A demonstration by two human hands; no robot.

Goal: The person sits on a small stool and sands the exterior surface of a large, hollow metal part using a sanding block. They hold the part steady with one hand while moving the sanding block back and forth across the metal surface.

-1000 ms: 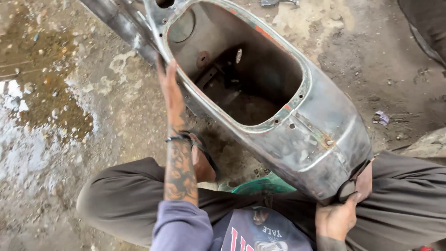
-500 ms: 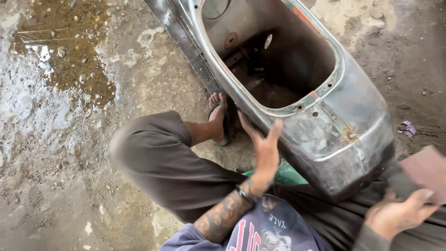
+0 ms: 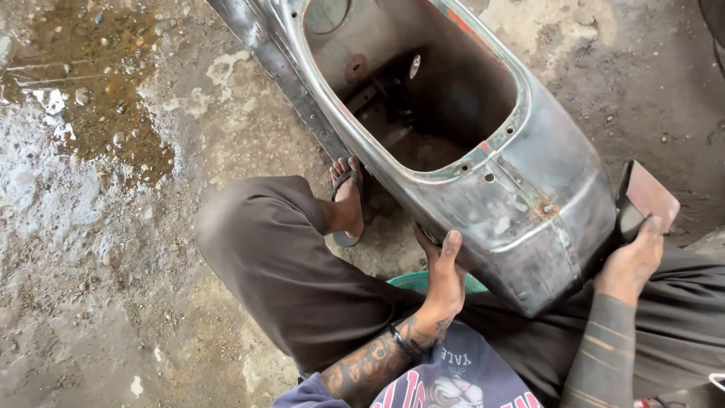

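Observation:
A bare metal scooter body shell (image 3: 529, 189), grey with rust spots and an open hollow top, lies tilted against my lap. My left hand (image 3: 442, 276) presses its fingers on the shell's lower left edge, near the rear end. My right hand (image 3: 630, 257) grips a folded reddish-brown sheet, like sandpaper (image 3: 646, 198), against the shell's right rear side. I sit low with my left knee (image 3: 264, 227) raised and my sandalled foot (image 3: 346, 200) beside the shell.
The concrete floor (image 3: 113, 302) is rough and stained, with a brown puddle (image 3: 98, 98) at the upper left. A green object (image 3: 411, 282) shows under the shell between my legs. A long metal strip of the frame (image 3: 272, 60) runs toward the top.
My left hand has slid from the shell's opening rim down to its lower rear edge. My right hand has brought the reddish sheet in against the shell's right side.

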